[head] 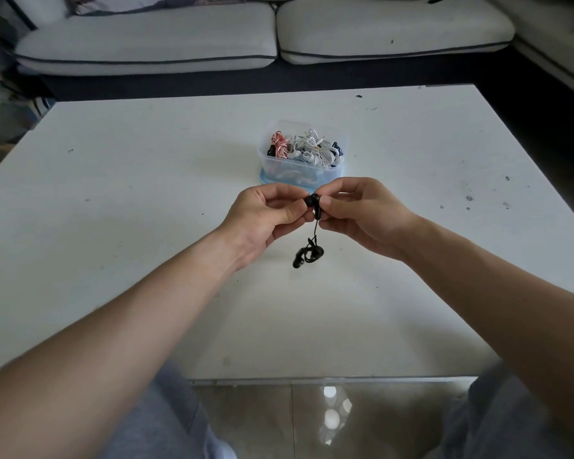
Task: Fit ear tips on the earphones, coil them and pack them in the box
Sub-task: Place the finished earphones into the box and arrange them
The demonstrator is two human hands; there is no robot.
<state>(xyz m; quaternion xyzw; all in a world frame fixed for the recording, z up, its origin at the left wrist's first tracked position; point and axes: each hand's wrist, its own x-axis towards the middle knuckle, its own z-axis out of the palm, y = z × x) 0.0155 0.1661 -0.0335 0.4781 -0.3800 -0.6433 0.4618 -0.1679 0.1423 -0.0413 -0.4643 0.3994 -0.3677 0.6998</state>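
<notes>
1 black earbud [316,207] is held between both hands, above the table [113,200] and just in front of the box [332,173]. Left hand [265,217]: fingers curled, ear tip [309,201] pinched between thumb and forefinger at the earbud's left end. Right hand [362,213]: fingers curled, earbud body pinched between thumb and forefinger. Ear tip is touching the earbud; whether it is fully seated cannot be told, the joint is small and partly covered by fingertips. Black cable [315,231] is hung straight down from the earbud between the 2 hands, ending in a loose tangle [310,254] with what looks like the 2nd earbud [297,262] at its lower left. Whether the tangle is resting on the table or hanging just above it cannot be told. Box: translucent plastic, open top, set on a light blue base [268,181], near table centre, beyond the hands. It is filled with coiled earphones [309,150]: mostly white, 1 red-and-white coil at the left, dark blue ones at the right. Black set is outside the box. Table top is white, marked with small dark specks. Grey trousers [166,422] are seen at the bottom edge, glossy tiled floor [262,419] between the knees. Light grey sofa [146,38] with dark piping is placed behind the table
</notes>
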